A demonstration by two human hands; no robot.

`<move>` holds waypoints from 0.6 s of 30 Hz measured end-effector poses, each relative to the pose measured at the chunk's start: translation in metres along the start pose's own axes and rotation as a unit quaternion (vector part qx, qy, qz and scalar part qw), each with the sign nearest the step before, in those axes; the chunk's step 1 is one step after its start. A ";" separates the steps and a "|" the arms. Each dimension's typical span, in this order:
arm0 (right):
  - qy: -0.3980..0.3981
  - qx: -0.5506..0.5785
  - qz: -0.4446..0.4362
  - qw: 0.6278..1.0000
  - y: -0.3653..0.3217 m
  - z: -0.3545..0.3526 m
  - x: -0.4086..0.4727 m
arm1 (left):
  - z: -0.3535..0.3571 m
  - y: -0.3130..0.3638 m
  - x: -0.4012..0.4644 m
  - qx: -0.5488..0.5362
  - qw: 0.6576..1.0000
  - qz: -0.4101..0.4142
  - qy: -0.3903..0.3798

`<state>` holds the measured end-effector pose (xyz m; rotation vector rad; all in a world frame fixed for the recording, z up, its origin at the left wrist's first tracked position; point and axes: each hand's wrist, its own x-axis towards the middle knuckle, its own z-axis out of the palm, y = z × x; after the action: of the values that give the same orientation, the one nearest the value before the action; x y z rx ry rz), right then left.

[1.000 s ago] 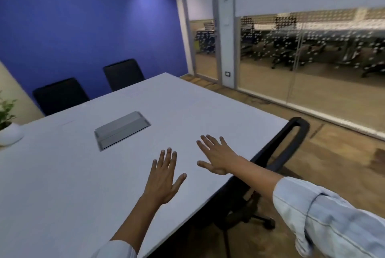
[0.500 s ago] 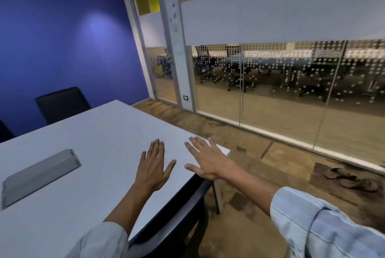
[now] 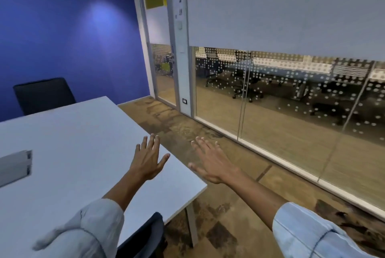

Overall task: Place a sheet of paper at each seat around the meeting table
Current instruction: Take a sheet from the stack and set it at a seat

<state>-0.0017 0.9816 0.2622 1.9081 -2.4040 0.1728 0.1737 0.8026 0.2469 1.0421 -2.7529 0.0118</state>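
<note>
Both your grips were released and empty: left hand spread flat over the white rectangular meeting table, right hand beyond its right edge. No sheet of paper showed anywhere. You likely needed to fetch paper before any seat.

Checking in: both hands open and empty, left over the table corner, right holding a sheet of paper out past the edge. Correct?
Not quite. In the head view the right hand holds no paper; it is open and empty, past the table edge over the floor. The left hand is open over the corner, as you said.
</note>
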 end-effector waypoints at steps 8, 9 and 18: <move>-0.031 0.016 -0.012 0.999 0.117 0.047 0.119 | 0.079 0.006 0.162 0.025 0.995 -0.061 -0.079; -0.029 0.024 -0.016 0.999 0.132 0.049 0.135 | 0.086 0.012 0.178 0.024 0.993 -0.068 -0.091; -0.042 0.040 -0.090 0.994 0.247 0.069 0.287 | 0.135 0.030 0.295 0.024 0.989 -0.128 -0.073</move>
<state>-0.3066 0.7508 0.2175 2.1974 -2.2905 0.1829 -0.0861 0.6213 0.1712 1.4571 -2.7342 -0.0384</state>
